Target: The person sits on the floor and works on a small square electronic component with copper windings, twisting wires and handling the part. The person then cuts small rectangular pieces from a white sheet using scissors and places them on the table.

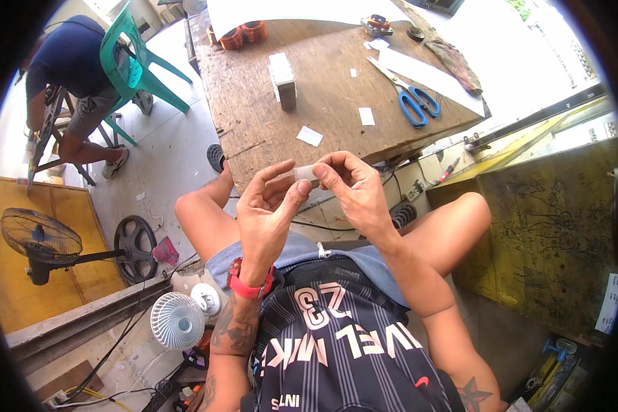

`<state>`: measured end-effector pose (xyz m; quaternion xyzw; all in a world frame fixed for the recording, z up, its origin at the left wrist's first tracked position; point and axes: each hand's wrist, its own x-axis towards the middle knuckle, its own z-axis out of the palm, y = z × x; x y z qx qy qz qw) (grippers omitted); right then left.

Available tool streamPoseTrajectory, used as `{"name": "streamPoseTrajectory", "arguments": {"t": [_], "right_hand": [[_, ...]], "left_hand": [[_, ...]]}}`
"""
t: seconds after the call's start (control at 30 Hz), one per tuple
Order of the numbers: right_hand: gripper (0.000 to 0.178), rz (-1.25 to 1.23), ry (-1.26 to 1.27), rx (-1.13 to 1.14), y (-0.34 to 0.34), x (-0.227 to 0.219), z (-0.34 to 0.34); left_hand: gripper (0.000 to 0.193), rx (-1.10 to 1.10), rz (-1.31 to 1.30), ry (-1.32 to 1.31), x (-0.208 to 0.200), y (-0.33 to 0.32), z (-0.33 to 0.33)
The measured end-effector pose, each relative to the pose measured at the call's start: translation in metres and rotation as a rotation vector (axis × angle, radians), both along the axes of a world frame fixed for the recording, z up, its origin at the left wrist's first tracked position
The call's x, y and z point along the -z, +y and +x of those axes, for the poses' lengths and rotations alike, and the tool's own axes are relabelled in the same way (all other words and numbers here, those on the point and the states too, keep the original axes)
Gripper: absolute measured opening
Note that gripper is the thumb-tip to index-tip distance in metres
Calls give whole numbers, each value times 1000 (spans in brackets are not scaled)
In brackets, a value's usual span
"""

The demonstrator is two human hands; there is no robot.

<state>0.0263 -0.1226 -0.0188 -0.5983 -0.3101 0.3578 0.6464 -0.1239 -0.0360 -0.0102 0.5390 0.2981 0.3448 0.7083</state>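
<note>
Between my two hands, just off the near edge of the wooden table [254, 141], is a small whitish piece of sheet [304, 172], maybe paper or plastic. My right hand [359, 193] pinches its right end between thumb and fingers. At its left end are the thumb and forefinger of my left hand [269, 209], closed in a loose pinch with the other fingers curled. Beyond my hands, two white rectangular pieces [310, 136] lie flat on the wood. A small block-shaped thing, white on top with a dark front [286, 89], stands farther back.
Blue-handled scissors [413, 103] lie half open at the right, beside a white strip [429, 79] and a rag [453, 63]. A tape measure [377, 26] and orange-black items [243, 34] sit at the back. Fans [177, 321] stand left; another person [75, 62] sits beyond.
</note>
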Motion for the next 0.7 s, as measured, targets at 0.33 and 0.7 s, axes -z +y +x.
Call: {"name": "streamPoseTrajectory", "arguments": {"t": [0.33, 0.7], "right_hand": [[27, 37, 137, -27, 2, 5, -4], [33, 17, 130, -72, -4, -5, -4]], "left_hand": [[34, 18, -46, 3, -3, 1, 1], [29, -3, -61, 62, 0, 2, 0]]}}
